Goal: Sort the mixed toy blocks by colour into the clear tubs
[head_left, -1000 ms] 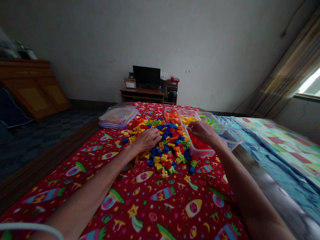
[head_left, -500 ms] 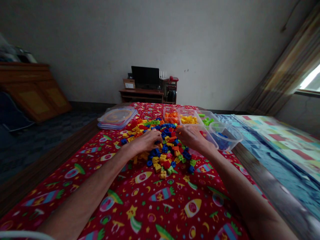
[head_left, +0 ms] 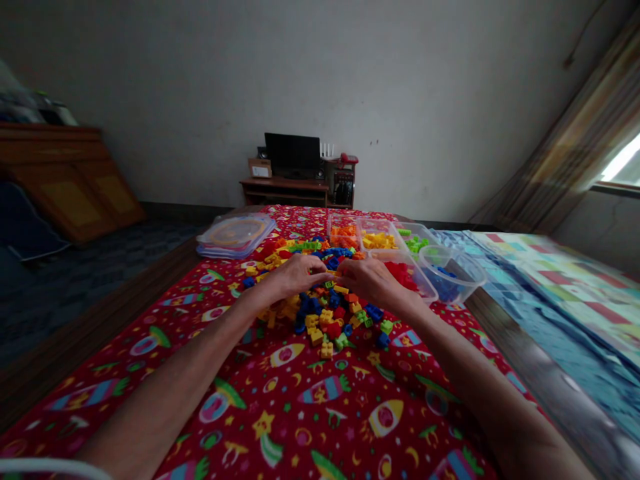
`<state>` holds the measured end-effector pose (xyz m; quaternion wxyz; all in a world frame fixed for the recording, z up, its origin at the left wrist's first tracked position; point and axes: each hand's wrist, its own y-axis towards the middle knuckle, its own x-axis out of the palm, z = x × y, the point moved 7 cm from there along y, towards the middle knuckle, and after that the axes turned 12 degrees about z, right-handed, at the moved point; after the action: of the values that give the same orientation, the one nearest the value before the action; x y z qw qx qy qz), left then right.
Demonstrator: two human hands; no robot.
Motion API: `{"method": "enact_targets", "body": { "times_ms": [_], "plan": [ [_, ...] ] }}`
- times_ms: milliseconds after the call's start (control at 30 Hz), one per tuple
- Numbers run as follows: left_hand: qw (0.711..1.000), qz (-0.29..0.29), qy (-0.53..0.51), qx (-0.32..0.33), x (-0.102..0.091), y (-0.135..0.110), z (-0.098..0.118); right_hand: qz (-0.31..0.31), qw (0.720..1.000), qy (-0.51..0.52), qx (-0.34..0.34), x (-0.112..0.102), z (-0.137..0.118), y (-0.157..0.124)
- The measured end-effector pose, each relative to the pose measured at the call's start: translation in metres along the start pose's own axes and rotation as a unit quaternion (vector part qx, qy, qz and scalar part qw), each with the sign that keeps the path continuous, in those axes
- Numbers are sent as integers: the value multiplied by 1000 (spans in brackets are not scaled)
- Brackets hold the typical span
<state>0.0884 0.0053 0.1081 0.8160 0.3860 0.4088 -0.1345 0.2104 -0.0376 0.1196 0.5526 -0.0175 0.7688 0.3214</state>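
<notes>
Over the heap of toy building blocks (head_left: 325, 319), my left hand (head_left: 300, 272) and my right hand (head_left: 364, 277) meet almost fingertip to fingertip. A small yellow block (head_left: 334, 273) shows between them, with the fingers of both hands pinched at its ends; its shape is mostly hidden. Loose yellow, blue, red, green and orange blocks lie under and in front of the hands. Just beyond my right hand, a clear divided box holds orange blocks (head_left: 344, 232), yellow blocks (head_left: 379, 241) and red blocks (head_left: 401, 275) in separate compartments.
Green blocks (head_left: 414, 243) lie in a clear container at the back right. A round clear tub (head_left: 473, 277) with blue pieces stands beside it. Stacked clear lids (head_left: 233, 237) are at the back left. A red patterned cloth (head_left: 300, 413) covers the table; a bed (head_left: 565, 287) adjoins on the right.
My right hand has moved left from beside the divided box towards my left hand, uncovering the red blocks. My left hand has risen slightly off the heap, and the fingertips now meet.
</notes>
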Motion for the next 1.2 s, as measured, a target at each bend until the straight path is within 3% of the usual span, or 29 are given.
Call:
{"method": "enact_targets", "body": {
  "times_ms": [167, 267, 400, 500, 600, 767, 1000, 1200],
  "plan": [
    [999, -31, 27, 12, 0, -2, -2, -29, 999, -3, -16, -8, 8, -4],
    [997, -47, 48, 49, 7, -5, 0, -29, 999, -16, 8, -15, 28, 0],
    [991, -38, 62, 108, 22, -12, 10, 56, 994, -40, 82, -29, 73, 29],
    [989, -52, 71, 122, 31, -16, 16, 154, 972, -81, 156, -41, 110, 56],
    [987, -60, 89, 118, 29, -16, 17, 202, 952, -120, 194, -44, 126, 67],
    [988, -74, 85, 105, 21, -12, 15, 176, 973, -48, 142, -25, 95, 56],
    [982, -115, 134, 68, 39, -19, 14, 98, 988, -71, 95, -7, 52, 42],
    [990, -112, 87, 20, 22, -13, -6, 75, 996, -35, 43, -7, 35, 33]
  ]
}}
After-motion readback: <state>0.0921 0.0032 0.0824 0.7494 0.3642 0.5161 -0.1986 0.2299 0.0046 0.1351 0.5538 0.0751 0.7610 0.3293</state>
